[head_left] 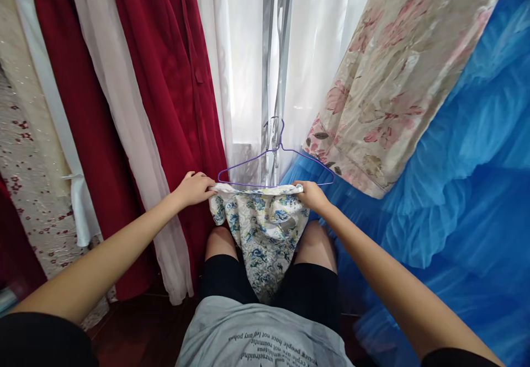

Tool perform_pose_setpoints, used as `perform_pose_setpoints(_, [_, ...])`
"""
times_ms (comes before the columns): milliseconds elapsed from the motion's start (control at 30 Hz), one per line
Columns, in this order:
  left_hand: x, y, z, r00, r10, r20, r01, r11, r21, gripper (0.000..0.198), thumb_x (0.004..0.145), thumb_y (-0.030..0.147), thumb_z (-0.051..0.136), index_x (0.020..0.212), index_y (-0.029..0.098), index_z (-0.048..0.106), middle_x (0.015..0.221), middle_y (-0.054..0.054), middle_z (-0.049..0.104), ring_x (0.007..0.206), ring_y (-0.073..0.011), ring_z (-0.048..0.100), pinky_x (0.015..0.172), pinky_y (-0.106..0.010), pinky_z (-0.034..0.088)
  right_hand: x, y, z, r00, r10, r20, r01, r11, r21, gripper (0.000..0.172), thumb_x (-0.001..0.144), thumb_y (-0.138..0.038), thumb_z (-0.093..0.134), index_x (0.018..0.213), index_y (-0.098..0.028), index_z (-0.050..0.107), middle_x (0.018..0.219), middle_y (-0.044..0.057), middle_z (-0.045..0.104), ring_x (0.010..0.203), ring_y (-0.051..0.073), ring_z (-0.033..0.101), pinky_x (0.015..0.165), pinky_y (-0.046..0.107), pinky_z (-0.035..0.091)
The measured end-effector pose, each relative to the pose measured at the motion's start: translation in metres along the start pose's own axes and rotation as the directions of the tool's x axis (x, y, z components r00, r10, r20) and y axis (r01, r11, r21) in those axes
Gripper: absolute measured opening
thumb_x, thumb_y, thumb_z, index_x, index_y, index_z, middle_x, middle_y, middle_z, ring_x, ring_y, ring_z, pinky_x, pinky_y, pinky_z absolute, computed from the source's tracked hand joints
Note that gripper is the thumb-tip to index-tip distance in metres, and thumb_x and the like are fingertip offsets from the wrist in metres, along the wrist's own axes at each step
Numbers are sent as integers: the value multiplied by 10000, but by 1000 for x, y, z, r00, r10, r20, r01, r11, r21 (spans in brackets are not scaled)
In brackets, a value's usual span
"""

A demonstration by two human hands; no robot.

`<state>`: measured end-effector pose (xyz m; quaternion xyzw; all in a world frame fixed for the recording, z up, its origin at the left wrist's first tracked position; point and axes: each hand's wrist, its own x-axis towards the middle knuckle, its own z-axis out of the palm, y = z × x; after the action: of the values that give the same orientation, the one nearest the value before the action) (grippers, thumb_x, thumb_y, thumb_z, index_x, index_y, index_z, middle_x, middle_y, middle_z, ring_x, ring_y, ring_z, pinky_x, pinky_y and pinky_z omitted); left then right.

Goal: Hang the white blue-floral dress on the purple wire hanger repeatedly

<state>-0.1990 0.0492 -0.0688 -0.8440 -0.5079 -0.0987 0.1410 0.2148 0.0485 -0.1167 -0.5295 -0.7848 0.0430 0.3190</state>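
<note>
A white garment with a blue and yellow floral print [265, 229] is stretched between my two hands and drops down between my knees. My left hand [194, 189] pinches its upper left corner. At the upper right corner, my right hand [313, 195] is closed on the rolled edge. Along that top edge runs the lower bar of a purple wire hanger [244, 163], its hook pointing up. Whether the cloth is folded over the bar or only lies against it, I cannot tell.
Dark red fabric [161, 80] and pale sheer cloth hang at the left. On the right are a beige floral garment [385, 96] and ruffled blue tulle [451, 190]. White curtains [244, 52] and grey metal poles [267, 52] stand straight ahead.
</note>
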Motion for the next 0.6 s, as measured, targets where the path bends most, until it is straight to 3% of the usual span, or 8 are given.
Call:
perform_pose_setpoints(100, [2, 5, -16, 995, -41, -96, 46, 998, 53, 308, 903, 431, 506, 971, 261, 753, 886, -71, 767, 859, -281, 694, 800, -354, 447, -10, -4, -8, 1000, -4, 12, 4, 1000, 2, 229, 803, -112, 510, 832, -175, 728, 774, 50, 738, 705, 176, 628, 622, 229, 379])
perform_pose_setpoints(200, [0, 14, -31, 969, -69, -237, 83, 995, 47, 311, 904, 409, 498, 1040, 272, 742, 933, -60, 768, 847, -276, 693, 661, -301, 398, -16, -9, -14, 999, -8, 31, 8, 1000, 16, 201, 822, -137, 505, 767, -169, 696, 726, 43, 709, 686, 168, 607, 619, 226, 368])
perform_pose_setpoints(400, [19, 38, -41, 902, -168, -398, 154, 986, -67, 423, 995, 370, 345, 866, 193, 708, 810, -104, 732, 752, -272, 659, 634, -330, 352, -25, -36, -9, 996, -17, 82, 14, 999, 36, 178, 814, -130, 510, 759, -171, 675, 750, 56, 720, 712, 182, 622, 628, 226, 373])
perform_pose_setpoints(467, [28, 35, -37, 888, -218, -404, 211, 976, -62, 432, 998, 372, 340, 835, 188, 696, 804, -117, 728, 746, -280, 653, 625, -334, 335, -29, -45, -9, 997, 1, 82, -3, 1000, 21, 180, 813, -123, 511, 784, -177, 681, 783, 64, 734, 734, 189, 630, 634, 229, 373])
perform_pose_setpoints(600, [30, 16, -24, 910, -235, -343, 237, 971, -38, 404, 986, 404, 376, 910, 195, 714, 863, -124, 744, 787, -303, 659, 624, -329, 335, -36, -55, -14, 997, 44, 56, -40, 996, -74, 203, 818, -107, 496, 818, -190, 682, 807, 77, 738, 755, 204, 637, 618, 244, 346])
